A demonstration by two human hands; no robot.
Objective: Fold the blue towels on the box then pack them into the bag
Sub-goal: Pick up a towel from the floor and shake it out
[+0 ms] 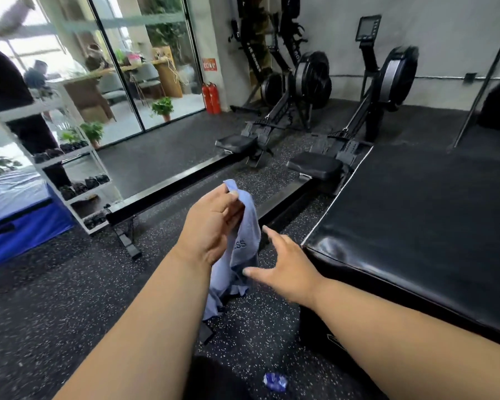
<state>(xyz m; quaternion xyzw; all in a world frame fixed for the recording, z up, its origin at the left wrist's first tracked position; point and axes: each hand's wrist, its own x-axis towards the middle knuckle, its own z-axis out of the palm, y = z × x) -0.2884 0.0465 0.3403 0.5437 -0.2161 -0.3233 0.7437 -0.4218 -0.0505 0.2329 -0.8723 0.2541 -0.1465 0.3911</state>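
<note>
We see only part of the blue towel [243,243]: the left hand [211,226] covers its upper edge where the grip pinches it, and its lettering is half hidden, so we cannot read the word. The towel's lower end sinks behind the left forearm. The black box [416,226] runs off the right edge. A small blue object [275,381] on the floor is too blurred to name. The rack [78,180] holds dark items too small for us to identify. The person at upper left is cut off and smeared.

Towel [244,226] lt blue w/ dark lettering; box [416,226] blk; floor [70,298] blk, white-speckled
</note>
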